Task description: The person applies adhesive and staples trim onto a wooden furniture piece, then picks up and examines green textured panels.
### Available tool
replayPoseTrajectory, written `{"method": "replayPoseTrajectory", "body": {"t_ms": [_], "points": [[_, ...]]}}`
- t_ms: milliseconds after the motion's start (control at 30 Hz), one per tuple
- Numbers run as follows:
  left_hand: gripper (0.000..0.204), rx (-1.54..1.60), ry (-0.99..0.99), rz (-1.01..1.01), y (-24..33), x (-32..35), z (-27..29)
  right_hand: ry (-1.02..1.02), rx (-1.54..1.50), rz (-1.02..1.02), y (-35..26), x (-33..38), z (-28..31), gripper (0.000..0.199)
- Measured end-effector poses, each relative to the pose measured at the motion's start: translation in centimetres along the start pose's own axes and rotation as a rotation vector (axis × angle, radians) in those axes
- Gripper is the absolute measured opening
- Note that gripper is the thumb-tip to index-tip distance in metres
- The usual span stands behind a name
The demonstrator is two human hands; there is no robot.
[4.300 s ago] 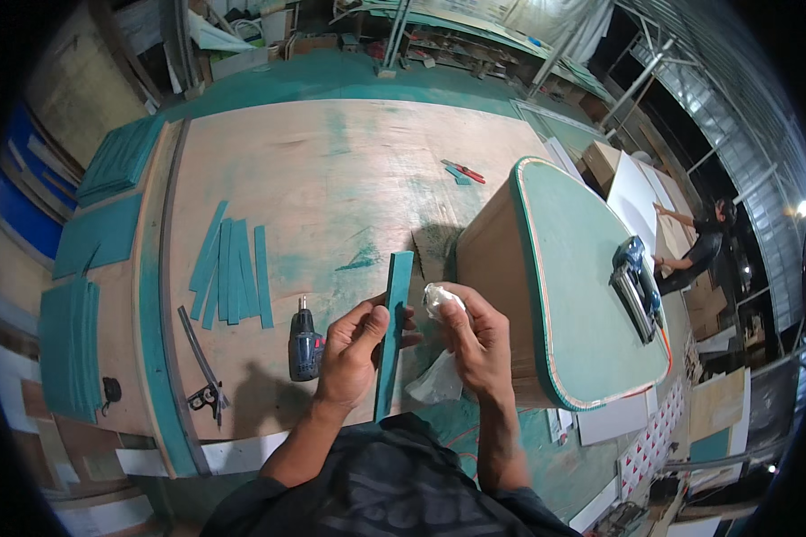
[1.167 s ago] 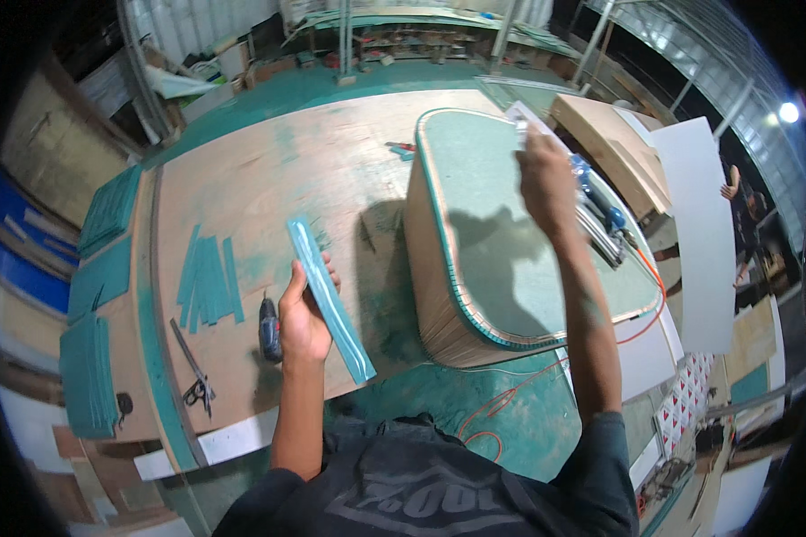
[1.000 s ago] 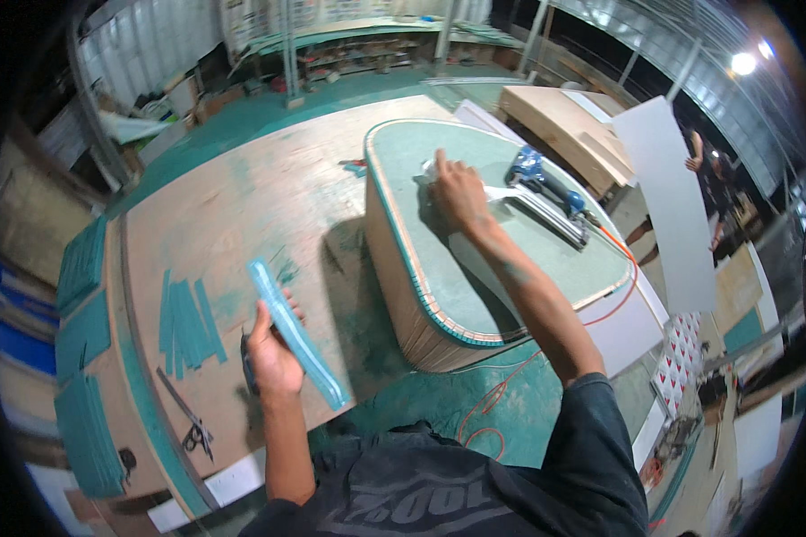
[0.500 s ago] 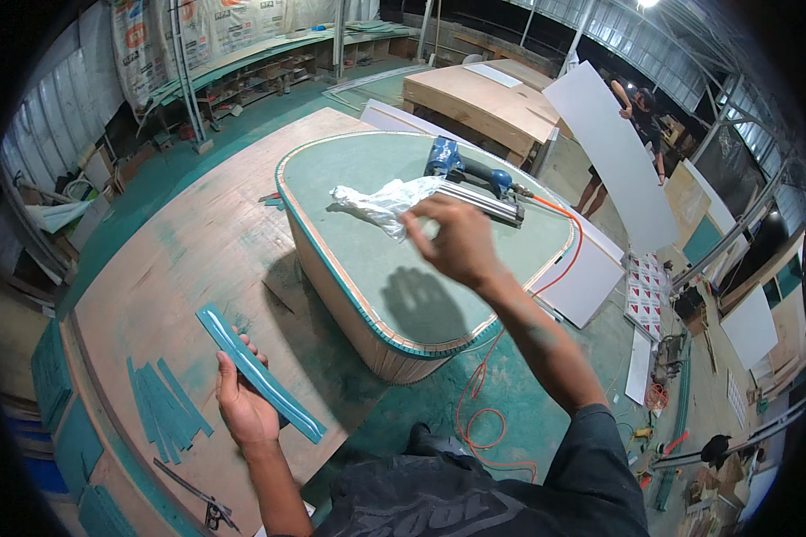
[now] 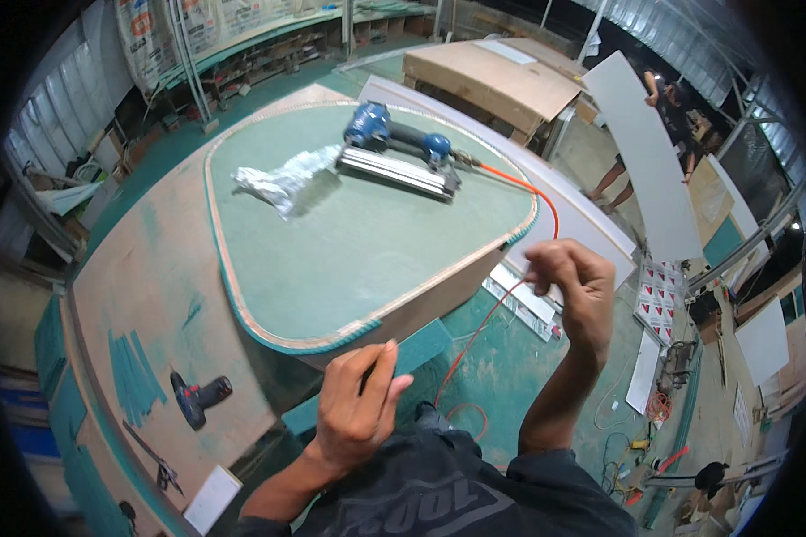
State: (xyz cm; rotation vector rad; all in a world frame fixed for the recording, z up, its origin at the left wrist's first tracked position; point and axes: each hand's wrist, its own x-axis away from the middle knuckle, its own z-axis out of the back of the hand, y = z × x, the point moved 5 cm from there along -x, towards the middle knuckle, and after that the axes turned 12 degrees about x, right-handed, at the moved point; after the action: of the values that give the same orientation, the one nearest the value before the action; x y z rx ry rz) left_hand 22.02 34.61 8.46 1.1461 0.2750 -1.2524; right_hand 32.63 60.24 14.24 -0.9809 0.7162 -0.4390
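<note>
Teal strip (image 5: pixel 428 345), grasped by the nearer left hand (image 5: pixel 358 403), slants lower left to upper right; the right hand (image 5: pixel 573 286), centre right, is curled, contents indeterminable.

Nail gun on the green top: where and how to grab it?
Likely its dark handle, right hand coming from above: it appears to lie on its side, handle uncovered between blue head and orange hose, beyond the silver magazine.
</note>
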Motion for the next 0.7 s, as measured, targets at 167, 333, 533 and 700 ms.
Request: {"method": "replayPoseTrajectory", "body": {"t_ms": [167,333,533,700], "points": [[0.042,-0.212,0.011,-0.236,-0.1,-0.6,-10.9,0.178,-0.011,-0.126,8.9,3.8,3.4,0.014],[0.037,-0.377,-0.104,-0.426,-0.5,-2.5,-16.6,0.095,0.343,0.206,10.0,4.0,2.8,0.053],[0.037,-0.475,-0.064,-0.584,-0.2,-3.0,-18.5,0.027,0.548,0.5,12.4,3.4,3.3,0.06],[0.034,-0.512,-0.055,-0.667,-1.4,-3.8,-19.0,0.096,0.657,0.706,13.6,2.3,3.1,0.056]]}}
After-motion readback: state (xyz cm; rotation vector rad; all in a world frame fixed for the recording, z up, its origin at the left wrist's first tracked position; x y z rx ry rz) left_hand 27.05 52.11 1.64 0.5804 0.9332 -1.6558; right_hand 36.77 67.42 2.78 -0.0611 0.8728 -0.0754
